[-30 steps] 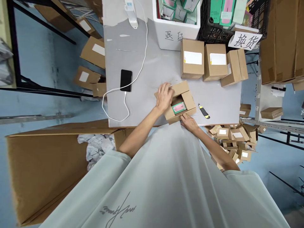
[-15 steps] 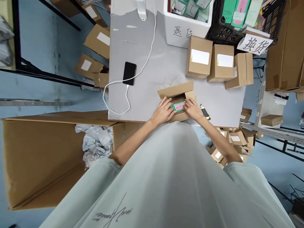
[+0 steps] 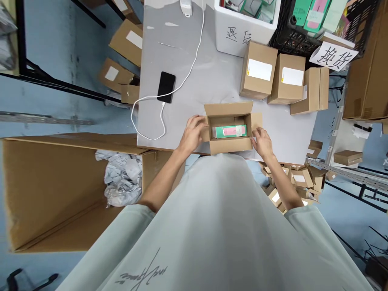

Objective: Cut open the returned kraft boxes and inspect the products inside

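Note:
A small cardboard box (image 3: 230, 146) lies on the table in front of me with its flaps spread out. Inside it rests a green and pink retail box (image 3: 232, 131). My left hand (image 3: 191, 134) is at the box's left flap, its fingers bent around the flap's edge. On the other side, my right hand (image 3: 262, 142) has its fingers closed on the right flap and the front corner.
Three closed cartons (image 3: 260, 70) stand at the back right, by a white bin (image 3: 245, 32) and a black crate (image 3: 298, 38). A phone (image 3: 166, 87) with a white cable (image 3: 194, 60) lies left on the table. Crumpled bags fill part of a large carton (image 3: 60, 194).
Both hands have left the green and pink box and moved outward to the side flaps. The cardboard box now lies wide open with the retail box inside. The utility knife is out of sight.

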Available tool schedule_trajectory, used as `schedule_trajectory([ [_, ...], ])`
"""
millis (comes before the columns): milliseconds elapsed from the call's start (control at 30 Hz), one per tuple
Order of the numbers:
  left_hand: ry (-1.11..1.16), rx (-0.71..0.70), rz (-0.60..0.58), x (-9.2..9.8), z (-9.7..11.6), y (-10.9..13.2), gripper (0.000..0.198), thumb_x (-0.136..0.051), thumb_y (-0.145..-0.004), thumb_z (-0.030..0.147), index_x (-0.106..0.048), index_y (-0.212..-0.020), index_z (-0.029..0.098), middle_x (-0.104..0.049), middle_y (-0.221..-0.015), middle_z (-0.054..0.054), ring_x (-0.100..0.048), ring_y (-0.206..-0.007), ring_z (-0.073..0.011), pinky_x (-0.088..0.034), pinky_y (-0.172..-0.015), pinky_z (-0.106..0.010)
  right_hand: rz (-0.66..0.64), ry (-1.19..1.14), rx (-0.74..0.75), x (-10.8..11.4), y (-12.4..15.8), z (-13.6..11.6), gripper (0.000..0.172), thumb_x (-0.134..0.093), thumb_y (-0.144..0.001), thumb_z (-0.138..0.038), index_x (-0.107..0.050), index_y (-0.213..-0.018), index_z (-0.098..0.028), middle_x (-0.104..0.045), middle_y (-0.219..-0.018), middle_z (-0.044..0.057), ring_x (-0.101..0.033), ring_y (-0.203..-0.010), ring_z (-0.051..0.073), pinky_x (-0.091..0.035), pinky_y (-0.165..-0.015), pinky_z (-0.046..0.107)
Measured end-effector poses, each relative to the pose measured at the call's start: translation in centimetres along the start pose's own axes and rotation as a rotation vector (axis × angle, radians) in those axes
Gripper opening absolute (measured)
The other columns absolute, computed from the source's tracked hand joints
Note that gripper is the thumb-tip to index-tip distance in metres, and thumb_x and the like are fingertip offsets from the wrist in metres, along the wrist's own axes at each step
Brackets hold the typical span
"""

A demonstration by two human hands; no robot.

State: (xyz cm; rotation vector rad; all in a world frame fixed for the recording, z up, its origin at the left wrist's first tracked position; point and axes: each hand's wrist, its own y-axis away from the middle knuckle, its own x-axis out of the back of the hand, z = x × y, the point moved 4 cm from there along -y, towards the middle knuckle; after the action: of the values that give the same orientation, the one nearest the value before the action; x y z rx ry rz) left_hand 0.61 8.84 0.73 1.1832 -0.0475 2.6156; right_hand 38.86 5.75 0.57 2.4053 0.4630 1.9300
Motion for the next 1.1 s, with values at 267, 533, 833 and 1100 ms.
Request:
schedule_trajectory([
  [267, -0.177, -0.171, -0.085, -3.8, 2.4, -5.4, 0.043, -0.056, -0.097, 0.015, -0.083, -0.129, 0.025, -0.072, -0.155, -0.017, -0.047, -0.168, -0.0417, -0.030, -0.143, -0.074, -0.073, 0.056, 0.071, -0.8, -2.9, -3.7, 0.032, -0.055, -0.112, -0.018, -0.077, -0.135, -0.013, -0.071, -0.145, 0.028, -0.062, -0.138, 0.042, -0.056, -0.116, 0.058],
  [533, -0.371, 0.242, -0.477, -10.9, 4.3, -8.6, 0.056, -0.064, -0.104, 0.028, -0.068, -0.156, 0.007, -0.069, -0.150, -0.040, -0.071, -0.143, -0.0506, -0.059, -0.115, -0.068, -0.370, 0.323, 0.164, -3.6, -10.2, -6.6, 0.044, -0.069, -0.096, -0.011, -0.080, -0.138, -0.004, -0.079, -0.143, 0.029, -0.067, -0.141, 0.037, -0.036, -0.134, 0.055],
  [833, -0.243, 0.389, -0.437, -12.6, 6.1, -9.4, 0.066, -0.065, -0.104, 0.010, -0.055, -0.169, -0.002, -0.054, -0.166, -0.048, -0.059, -0.159, -0.0530, -0.054, -0.122, -0.073, -0.425, 0.392, 0.139, -4.0, -9.9, -7.4, 0.078, -0.056, -0.102, -0.010, -0.041, -0.177, 0.006, -0.061, -0.164, 0.039, -0.063, -0.149, 0.042, -0.044, -0.125, 0.052],
  [1100, 0.065, 0.409, -0.148, -13.4, 7.5, -9.3, 0.050, -0.080, -0.110, 0.048, -0.070, -0.150, 0.020, -0.072, -0.150, -0.013, -0.075, -0.127, -0.0288, -0.068, -0.107, -0.052, -0.448, 0.386, 0.101, -4.5, -9.2, -8.0, 0.079, -0.071, -0.095, -0.013, -0.051, -0.170, 0.002, -0.072, -0.151, 0.037, -0.071, -0.140, 0.041, -0.050, -0.118, 0.050],
])
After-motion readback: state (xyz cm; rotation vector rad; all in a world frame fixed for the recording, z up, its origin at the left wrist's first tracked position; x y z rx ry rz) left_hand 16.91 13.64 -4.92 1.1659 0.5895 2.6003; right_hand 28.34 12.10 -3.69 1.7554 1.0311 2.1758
